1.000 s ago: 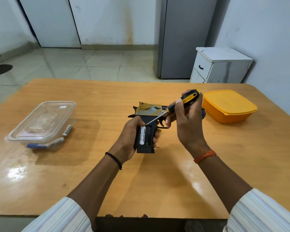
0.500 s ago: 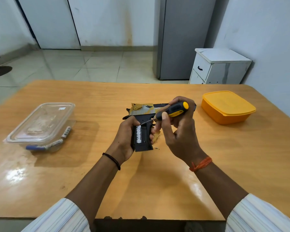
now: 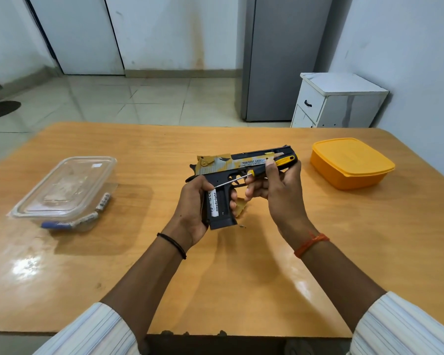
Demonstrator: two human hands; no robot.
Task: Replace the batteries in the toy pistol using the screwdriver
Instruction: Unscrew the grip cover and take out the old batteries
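Observation:
My left hand grips the black handle of the toy pistol, a gold and black gun held above the table with its barrel to the right. The handle's compartment is open and a white battery shows inside it. My right hand holds the screwdriver by its yellow and black handle. Its metal tip touches the top of the battery by my left thumb. A tan cover piece lies on the table under the pistol, and a small screw lies near it.
A clear lidded box stands at the left of the wooden table, with several loose batteries and a blue-capped item beside it. An orange lidded box sits at the right. A white cabinet and a grey fridge stand beyond.
The screwdriver has swung down from a steep angle to nearly level along the barrel, and its tip has moved left onto the top of the battery. The pistol stays in my left hand.

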